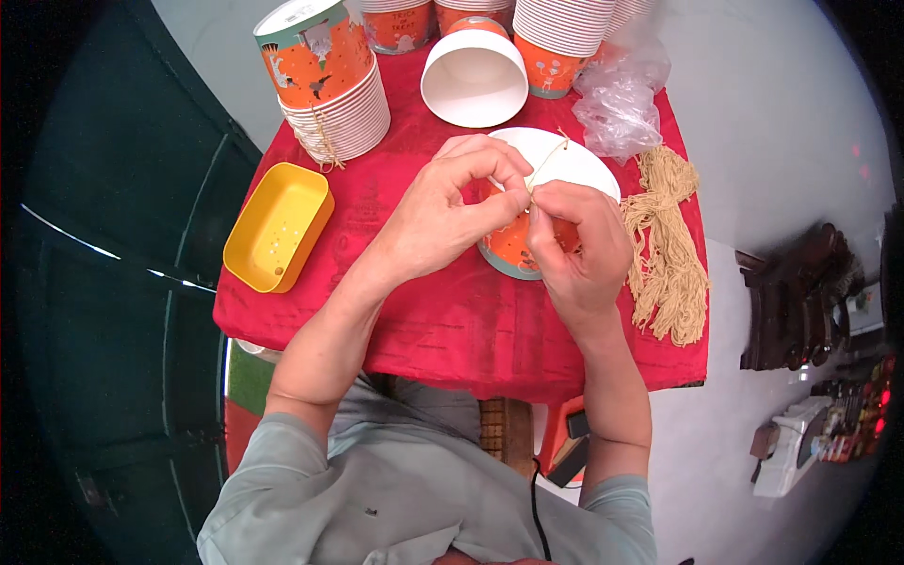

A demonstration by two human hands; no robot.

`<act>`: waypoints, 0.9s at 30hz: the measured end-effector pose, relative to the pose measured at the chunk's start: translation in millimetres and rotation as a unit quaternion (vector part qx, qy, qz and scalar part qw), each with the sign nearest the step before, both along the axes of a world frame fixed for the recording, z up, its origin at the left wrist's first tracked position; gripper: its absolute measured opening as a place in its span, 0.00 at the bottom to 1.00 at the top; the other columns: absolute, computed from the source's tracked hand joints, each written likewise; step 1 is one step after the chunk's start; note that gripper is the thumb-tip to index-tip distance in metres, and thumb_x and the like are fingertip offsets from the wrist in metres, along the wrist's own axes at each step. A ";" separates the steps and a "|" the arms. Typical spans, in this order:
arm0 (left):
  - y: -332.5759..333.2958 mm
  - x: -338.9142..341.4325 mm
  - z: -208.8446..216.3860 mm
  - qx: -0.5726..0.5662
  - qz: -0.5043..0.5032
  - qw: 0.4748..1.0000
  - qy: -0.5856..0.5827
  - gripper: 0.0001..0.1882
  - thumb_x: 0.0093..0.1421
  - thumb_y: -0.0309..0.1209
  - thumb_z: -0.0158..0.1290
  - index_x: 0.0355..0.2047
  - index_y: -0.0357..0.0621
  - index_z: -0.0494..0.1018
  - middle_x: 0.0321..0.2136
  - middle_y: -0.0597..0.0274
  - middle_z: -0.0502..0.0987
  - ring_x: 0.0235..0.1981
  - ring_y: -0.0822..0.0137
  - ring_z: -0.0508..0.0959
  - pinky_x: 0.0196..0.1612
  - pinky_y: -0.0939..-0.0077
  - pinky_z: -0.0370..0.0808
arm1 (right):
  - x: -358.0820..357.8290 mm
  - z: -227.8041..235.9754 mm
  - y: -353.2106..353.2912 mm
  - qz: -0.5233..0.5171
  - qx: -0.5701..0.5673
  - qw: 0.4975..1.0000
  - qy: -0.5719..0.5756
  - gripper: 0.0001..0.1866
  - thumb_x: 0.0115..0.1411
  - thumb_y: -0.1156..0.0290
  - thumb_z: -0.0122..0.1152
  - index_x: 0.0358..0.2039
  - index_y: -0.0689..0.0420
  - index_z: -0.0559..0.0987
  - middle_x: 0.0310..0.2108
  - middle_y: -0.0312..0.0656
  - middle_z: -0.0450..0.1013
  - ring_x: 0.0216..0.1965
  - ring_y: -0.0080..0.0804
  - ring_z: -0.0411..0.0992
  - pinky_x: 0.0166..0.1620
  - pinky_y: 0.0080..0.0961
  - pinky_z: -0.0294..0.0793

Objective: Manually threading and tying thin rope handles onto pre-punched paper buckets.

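Both my hands meet over an orange paper tub [508,249] with a white inside, near the middle of the red-covered table. A thin tan string [556,153] rises from between the fingertips. My left hand [460,193] is closed in a pinch on it, thumb and forefinger touching at the tips. Opposite, my right hand [586,231] also pinches the string, its thumb and forefinger pressed together. The fingers hide the spot where the string meets the tub. Just right of that hand lies a thick bundle of tan strings [670,259].
At left, a yellow plastic box [311,235] holds small white bits. Behind it stands a stack of white-rimmed tubs [339,122] with strings hanging. An open tub [474,80] lies tipped at the back, by more stacks [556,38] and a clear plastic bag [620,108]. The red tablecloth [443,330] reaches my lap.
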State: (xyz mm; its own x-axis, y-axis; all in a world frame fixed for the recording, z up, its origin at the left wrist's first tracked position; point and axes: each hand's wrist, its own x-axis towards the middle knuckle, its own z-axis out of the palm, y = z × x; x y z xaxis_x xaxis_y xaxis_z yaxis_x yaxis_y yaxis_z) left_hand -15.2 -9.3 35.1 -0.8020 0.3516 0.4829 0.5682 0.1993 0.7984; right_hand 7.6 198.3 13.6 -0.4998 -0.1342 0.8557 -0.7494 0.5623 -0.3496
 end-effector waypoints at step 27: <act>8.7 -0.1 -3.9 -0.137 0.129 0.941 0.281 0.09 0.64 0.31 0.69 0.43 0.48 0.83 0.40 0.65 0.86 0.57 0.55 0.83 0.74 0.43 0.69 | -2.4 3.8 6.6 -0.016 0.013 0.996 -0.085 0.05 0.68 0.73 0.69 0.43 0.53 0.84 0.48 0.37 0.85 0.53 0.40 0.79 0.60 0.42 0.69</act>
State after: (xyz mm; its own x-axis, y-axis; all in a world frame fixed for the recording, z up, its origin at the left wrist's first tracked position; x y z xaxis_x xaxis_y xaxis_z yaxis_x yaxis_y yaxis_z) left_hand -15.3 -0.5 31.2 -0.5219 0.3536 0.7763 0.7906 0.5423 0.2845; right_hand 5.1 204.9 17.4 -0.6419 -0.1368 0.7545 -0.6616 0.5963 -0.4547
